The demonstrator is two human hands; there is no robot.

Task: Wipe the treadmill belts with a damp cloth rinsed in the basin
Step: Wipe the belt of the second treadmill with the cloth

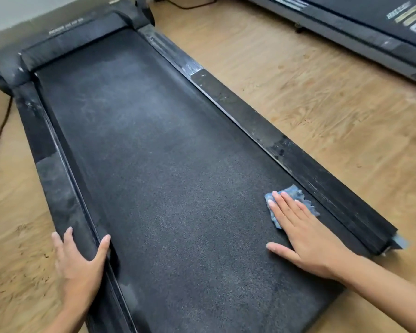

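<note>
The belt is black and grainy, with a pale haze over its far half. The cloth is small, blue and crumpled. It lies on the belt at the near right, just beside the right rail.

My right hand lies flat on the cloth, fingers straight and close together, pressing it to the belt. My left hand rests on the left rail at the near end, fingers straight and spread, thumb on the belt side.

Count: one cloth, two hands, two treadmills, two rails on the near machine.

My right hand covers about half of the cloth. The second treadmill, far right, is cut off by the frame edge. The lettering on the motor cover is too blurred to read. The belt's near end runs out of view.
</note>
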